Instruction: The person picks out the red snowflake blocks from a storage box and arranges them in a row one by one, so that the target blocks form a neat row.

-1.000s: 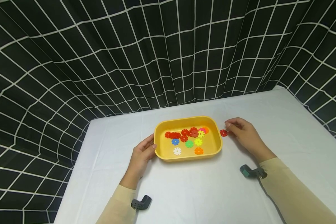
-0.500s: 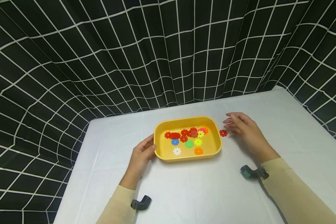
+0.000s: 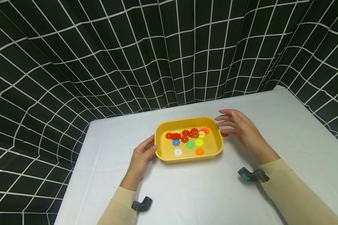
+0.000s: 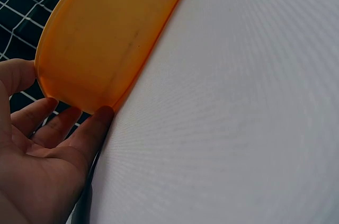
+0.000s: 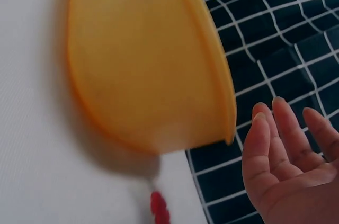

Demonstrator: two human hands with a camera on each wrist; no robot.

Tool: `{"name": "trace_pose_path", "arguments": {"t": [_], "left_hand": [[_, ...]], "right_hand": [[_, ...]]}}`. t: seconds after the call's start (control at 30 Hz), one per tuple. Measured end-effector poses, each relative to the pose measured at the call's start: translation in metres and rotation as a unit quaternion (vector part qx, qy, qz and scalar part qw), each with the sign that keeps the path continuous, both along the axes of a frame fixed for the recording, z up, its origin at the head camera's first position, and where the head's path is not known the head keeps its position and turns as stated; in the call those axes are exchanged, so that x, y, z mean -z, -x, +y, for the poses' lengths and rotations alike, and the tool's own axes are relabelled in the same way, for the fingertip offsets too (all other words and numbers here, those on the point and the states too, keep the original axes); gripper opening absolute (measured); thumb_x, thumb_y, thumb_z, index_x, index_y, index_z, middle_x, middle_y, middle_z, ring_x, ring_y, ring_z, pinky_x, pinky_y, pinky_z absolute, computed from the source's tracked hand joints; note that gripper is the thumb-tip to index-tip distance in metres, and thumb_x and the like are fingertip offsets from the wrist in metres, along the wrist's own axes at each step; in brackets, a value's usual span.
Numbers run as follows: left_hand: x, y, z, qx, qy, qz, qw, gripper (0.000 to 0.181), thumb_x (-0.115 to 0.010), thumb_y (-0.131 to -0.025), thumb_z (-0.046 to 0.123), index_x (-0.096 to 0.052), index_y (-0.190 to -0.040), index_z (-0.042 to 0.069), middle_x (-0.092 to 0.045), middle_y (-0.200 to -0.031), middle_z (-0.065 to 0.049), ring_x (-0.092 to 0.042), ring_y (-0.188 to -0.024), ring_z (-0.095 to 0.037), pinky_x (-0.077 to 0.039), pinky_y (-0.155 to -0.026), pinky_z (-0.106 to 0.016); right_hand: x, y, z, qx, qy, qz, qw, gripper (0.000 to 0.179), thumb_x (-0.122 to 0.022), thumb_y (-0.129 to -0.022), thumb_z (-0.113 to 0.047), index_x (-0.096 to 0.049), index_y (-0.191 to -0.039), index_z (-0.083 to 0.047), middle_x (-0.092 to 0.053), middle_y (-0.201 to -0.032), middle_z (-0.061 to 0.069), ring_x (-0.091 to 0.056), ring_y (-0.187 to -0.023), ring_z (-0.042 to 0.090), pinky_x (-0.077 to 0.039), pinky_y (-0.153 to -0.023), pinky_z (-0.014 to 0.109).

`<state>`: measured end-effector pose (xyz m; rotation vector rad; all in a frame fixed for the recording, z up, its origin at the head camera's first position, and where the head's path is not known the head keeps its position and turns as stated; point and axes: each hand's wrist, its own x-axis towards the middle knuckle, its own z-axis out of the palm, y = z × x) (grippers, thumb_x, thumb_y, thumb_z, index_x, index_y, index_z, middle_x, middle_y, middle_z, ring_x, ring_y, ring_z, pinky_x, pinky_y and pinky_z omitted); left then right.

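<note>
A yellow plastic tray (image 3: 191, 158) stands on the table, holding several notched plastic discs in red, blue, green, yellow, orange, pink and white. My left hand (image 3: 140, 159) grips its left end, the thumb over the rim and the fingers along the outer wall. From the left wrist, that hand (image 4: 45, 152) is seen against the end of the tray (image 4: 106, 38). Just outside the right rim, my right hand (image 3: 240, 129) hovers with fingers spread and nothing held. Below its fingers lies a red disc (image 3: 224, 135), partly covered. The right wrist view shows red edges (image 5: 159, 208) by the tray (image 5: 143, 65).
A white cloth (image 3: 191, 190) covers the table. Behind it hangs a black curtain (image 3: 146, 56) with a white grid, which also runs along both sides. Dark cameras are strapped to both wrists, such as the left one (image 3: 142, 204).
My right hand has let go of the red disc, opened its fingers and shifted up and left toward the tray's right rim. The left hand and the tray hold still.
</note>
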<state>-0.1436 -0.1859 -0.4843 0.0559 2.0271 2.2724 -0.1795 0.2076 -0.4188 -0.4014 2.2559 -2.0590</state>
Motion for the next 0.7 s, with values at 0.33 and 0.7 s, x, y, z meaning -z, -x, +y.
{"name": "trace_pose_path", "arguments": {"t": [0.33,0.7], "left_hand": [[0.001,0.000,0.000,-0.001,0.004,0.001,1.0000,0.055,-0.068,-0.106,0.008,-0.054,-0.158,0.001,-0.053,-0.160,-0.017,-0.056,-0.143,-0.034,-0.058,-0.104,-0.038],[0.001,0.000,0.000,0.001,0.009,0.003,1.0000,0.054,-0.068,-0.107,0.009,-0.054,-0.158,0.001,-0.053,-0.160,-0.017,-0.056,-0.142,-0.034,-0.058,-0.104,-0.038]], "right_hand": [[-0.013,0.003,-0.025,-0.032,0.004,-0.007,0.9994,0.059,-0.041,-0.117,-0.045,-0.047,-0.158,-0.003,-0.058,-0.146,0.020,-0.061,-0.128,0.037,-0.060,-0.099,0.034],[-0.021,0.009,-0.059,-0.058,-0.017,-0.006,0.9981,0.052,-0.044,-0.117,-0.042,-0.053,-0.153,-0.005,-0.063,-0.143,0.017,-0.062,-0.128,0.039,-0.059,-0.104,0.050]]}}
